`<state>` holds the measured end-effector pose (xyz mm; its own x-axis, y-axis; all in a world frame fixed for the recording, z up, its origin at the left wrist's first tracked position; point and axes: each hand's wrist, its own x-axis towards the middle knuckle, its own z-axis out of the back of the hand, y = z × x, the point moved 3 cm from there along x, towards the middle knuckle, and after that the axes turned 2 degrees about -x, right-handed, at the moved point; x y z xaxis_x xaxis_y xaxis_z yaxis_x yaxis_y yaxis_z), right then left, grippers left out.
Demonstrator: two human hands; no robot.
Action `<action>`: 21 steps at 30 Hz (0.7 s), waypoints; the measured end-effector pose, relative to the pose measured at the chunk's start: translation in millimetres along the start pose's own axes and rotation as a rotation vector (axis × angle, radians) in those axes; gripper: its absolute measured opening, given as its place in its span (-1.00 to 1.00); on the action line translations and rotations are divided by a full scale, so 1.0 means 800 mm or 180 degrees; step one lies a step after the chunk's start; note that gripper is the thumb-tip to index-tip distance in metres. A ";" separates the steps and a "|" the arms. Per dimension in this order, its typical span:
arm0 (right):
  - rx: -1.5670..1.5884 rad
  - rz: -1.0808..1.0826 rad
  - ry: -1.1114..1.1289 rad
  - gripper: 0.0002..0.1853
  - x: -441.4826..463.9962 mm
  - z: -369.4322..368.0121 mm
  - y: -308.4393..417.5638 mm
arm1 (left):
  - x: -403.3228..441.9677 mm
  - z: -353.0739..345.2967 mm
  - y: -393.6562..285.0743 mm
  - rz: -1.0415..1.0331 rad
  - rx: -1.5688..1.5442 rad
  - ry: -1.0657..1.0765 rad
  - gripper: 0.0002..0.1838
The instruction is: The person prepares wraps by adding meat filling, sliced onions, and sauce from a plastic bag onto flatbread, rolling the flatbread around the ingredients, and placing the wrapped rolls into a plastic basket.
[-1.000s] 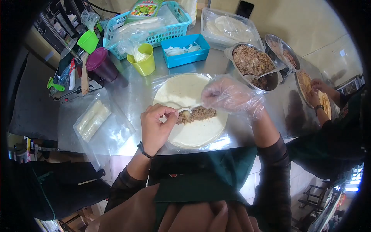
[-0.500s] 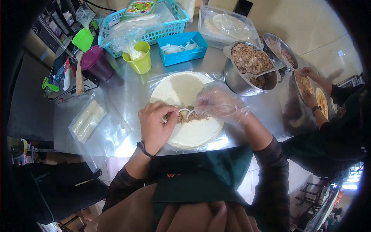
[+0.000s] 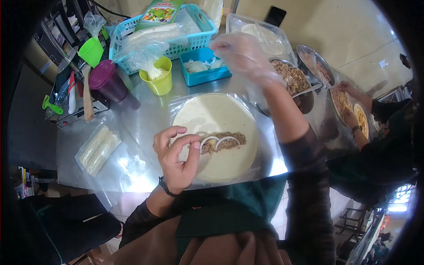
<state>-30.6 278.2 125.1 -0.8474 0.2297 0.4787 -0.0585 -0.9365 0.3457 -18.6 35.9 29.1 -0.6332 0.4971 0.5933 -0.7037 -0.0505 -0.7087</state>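
- Currently observing the left hand point(image 3: 174, 157), bare, at the left end of a minced filling point(image 3: 241, 138), holding thumb and forefinger close together beside one of two onion strips point(image 3: 228, 138); being unable to tell whether pinching it or merely bordering it.
- Noting both strips lying curved, side by side, on the filling, and the filling lying in a band across a round wrap point(image 3: 216, 110).
- Finding the wrap lying flat on a plastic sheet point(image 3: 180, 102), near the front edge of the counter point(image 3: 145, 115).
- Viewing the right hand point(image 3: 243, 57), in a clear glove, over the right end of a blue box point(image 3: 206, 79) of pale slices; not telling spread from pressed together, given blur.
- Judging the near strip liable to slipping out of line, if brushing it with the left thumb.
- Suspecting loose glove film of catching on the box rim or dipping into the metal pot point(image 3: 311, 104), if lowering the right wrist carelessly.
- Considering a skewed wrap possible, if snagging the sheet with a sleeve.
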 end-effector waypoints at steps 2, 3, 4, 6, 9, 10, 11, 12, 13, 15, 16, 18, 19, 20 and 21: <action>-0.0809 0.0050 0.0659 -0.75 0.041 -0.039 -0.022 | -0.002 0.005 0.001 0.0038 -0.0126 -0.0058 -0.84; -0.1335 0.0058 0.1095 -0.75 0.053 -0.062 -0.038 | -0.003 0.006 0.002 0.0051 -0.0117 -0.0001 -0.85; -0.1348 0.0080 0.1082 -0.75 0.057 -0.070 -0.040 | -0.004 0.008 0.002 0.0039 -0.0116 -0.0027 -0.85; -0.1845 -0.0002 0.1811 -0.75 0.063 -0.092 -0.048 | -0.006 0.006 0.003 0.0116 -0.0228 0.0043 -0.86; -0.1939 -0.0112 0.1944 -0.76 0.070 -0.119 -0.074 | -0.003 0.010 0.001 0.0057 -0.0216 0.0143 -0.88; -0.1955 -0.0073 0.1961 -0.76 0.074 -0.119 -0.077 | -0.002 0.010 0.000 -0.0029 -0.0193 0.0235 -0.89; -0.1966 0.0013 0.2019 -0.76 0.077 -0.118 -0.081 | -0.002 0.010 0.000 -0.0025 -0.0254 0.0218 -0.89; -0.1971 0.0092 0.2074 -0.77 0.079 -0.113 -0.080 | -0.001 0.011 0.000 -0.0001 -0.0257 0.0204 -0.89; -0.1968 0.0101 0.2101 -0.77 0.083 -0.104 -0.084 | 0.000 0.012 -0.001 -0.0022 -0.0310 0.0246 -0.89; -0.1237 0.0749 0.1805 -0.81 0.089 -0.080 -0.078 | -0.002 0.011 0.000 -0.0017 -0.0384 0.0319 -0.88; -0.1234 0.0716 0.1823 -0.81 0.086 -0.067 -0.066 | -0.003 0.009 0.003 0.0114 -0.0581 0.0262 -0.88; -0.0136 -0.0324 0.1597 -0.82 0.076 -0.033 -0.049 | -0.004 0.006 0.004 0.0258 -0.0805 0.0234 -0.87; -0.0134 -0.0370 0.1599 -0.82 0.070 -0.020 -0.043 | -0.004 0.008 0.004 0.0322 -0.0902 0.0170 -0.87; 0.0446 -0.0593 0.1892 -0.80 0.062 -0.009 -0.038 | -0.004 0.008 0.005 0.0386 -0.0996 0.0103 -0.87; 0.1037 -0.0811 0.2167 -0.78 0.052 -0.003 -0.034 | -0.003 0.008 0.005 0.0320 -0.0997 0.0096 -0.86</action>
<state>-65.7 312.4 134.1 -0.9711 0.1155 -0.2087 -0.2256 -0.7281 0.6472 -22.0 28.5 27.0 -0.6813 0.5289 0.5061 -0.5019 0.1658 -0.8489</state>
